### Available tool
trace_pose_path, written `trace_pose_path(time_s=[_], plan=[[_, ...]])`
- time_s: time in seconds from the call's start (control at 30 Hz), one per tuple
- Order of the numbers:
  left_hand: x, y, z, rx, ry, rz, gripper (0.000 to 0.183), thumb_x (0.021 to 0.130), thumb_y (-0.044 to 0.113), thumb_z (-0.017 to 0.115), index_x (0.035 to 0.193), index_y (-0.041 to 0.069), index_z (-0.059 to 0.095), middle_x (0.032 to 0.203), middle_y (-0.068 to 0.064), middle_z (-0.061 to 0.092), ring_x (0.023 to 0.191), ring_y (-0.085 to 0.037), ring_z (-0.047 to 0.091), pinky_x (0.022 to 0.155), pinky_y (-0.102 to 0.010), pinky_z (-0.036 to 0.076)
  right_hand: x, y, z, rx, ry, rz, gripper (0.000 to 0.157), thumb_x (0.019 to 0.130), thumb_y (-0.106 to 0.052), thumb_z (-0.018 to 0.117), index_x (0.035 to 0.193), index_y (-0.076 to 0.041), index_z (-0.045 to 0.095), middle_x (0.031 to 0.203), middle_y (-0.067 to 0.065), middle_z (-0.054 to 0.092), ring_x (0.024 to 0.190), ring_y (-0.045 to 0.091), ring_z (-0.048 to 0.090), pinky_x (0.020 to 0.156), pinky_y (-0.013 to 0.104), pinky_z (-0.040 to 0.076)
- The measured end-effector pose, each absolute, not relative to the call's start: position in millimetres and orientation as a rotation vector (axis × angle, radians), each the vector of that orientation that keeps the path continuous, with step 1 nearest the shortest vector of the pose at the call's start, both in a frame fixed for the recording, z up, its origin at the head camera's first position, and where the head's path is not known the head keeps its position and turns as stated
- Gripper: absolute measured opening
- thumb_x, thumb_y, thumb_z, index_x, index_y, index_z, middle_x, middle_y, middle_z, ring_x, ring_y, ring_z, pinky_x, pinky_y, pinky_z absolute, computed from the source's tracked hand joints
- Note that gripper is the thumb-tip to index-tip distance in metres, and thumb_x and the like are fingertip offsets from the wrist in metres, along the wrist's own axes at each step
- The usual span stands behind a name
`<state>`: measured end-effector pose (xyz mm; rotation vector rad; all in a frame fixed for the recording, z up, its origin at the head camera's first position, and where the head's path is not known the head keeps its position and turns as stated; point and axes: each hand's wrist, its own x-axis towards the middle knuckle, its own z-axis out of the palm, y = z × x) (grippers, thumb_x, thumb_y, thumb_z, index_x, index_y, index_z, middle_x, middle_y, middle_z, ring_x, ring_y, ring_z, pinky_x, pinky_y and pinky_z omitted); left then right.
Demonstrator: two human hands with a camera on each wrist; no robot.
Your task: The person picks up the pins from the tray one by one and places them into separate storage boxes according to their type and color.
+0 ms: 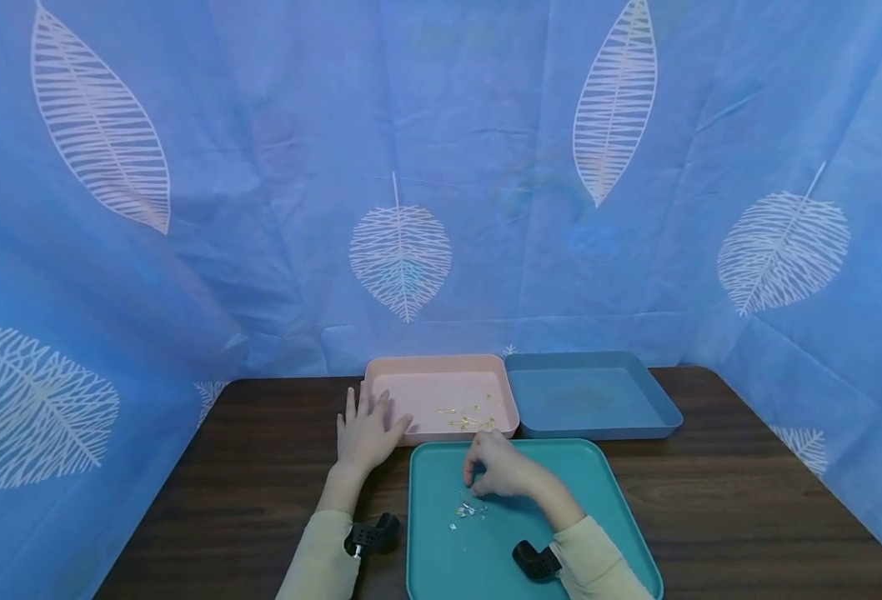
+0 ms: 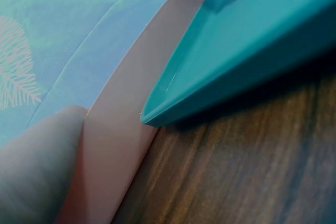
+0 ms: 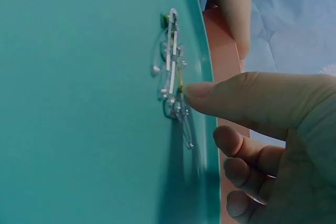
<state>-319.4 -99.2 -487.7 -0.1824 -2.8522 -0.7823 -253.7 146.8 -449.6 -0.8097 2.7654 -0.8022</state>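
The right hand [image 1: 507,468] is bent over the work, its fingers curled and its thumb tip at the edge of a small pile of silver safety pins [image 1: 467,510]. A slim gold-coloured piece [image 3: 180,85] lies right by that thumb tip; the index fingertip is hidden in the right wrist view, so one cannot tell whether the person is pinching anything. The pile lies just on the near side of the grip, with a small loose bit [image 1: 453,527] a little farther to its left. Under the grip and all around it spreads the teal tray [image 1: 486,562].

Just beyond the grip, gold-coloured pins [image 1: 471,422] lie scattered in the near right part of the pink tray [image 1: 418,387]. To the left of the grip and slightly past it, the left hand [image 1: 366,429] rests at the left end of that pink tray, fingers spread, holding nothing.

Beyond the grip and to its right sits the blue tray [image 1: 583,400], side by side with the pink one. The dark wooden table [image 1: 711,500] extends on both sides, and farthest off hangs a blue cloth [image 1: 486,267] with white leaf prints.
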Motion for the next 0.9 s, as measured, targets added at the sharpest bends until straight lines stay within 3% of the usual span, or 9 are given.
trace_pose_path(time_s=[0.9], plan=[[-318.5,-98.1,-485.8,-0.175,-2.858,-0.79,0.075,0.092,0.062,0.051,0.149,0.016,0.041,0.164,-0.019,0.011,0.151,-0.044,0.004,0.113,-0.072,0.015,-248.1,143.1,-449.3,-0.868,2.784,-0.654,0.02,0.074,-0.002,0.073,0.062,-0.016,0.066,0.085,-0.006,0.048,0.081,0.012,0.033,0.071,0.026,0.033]])
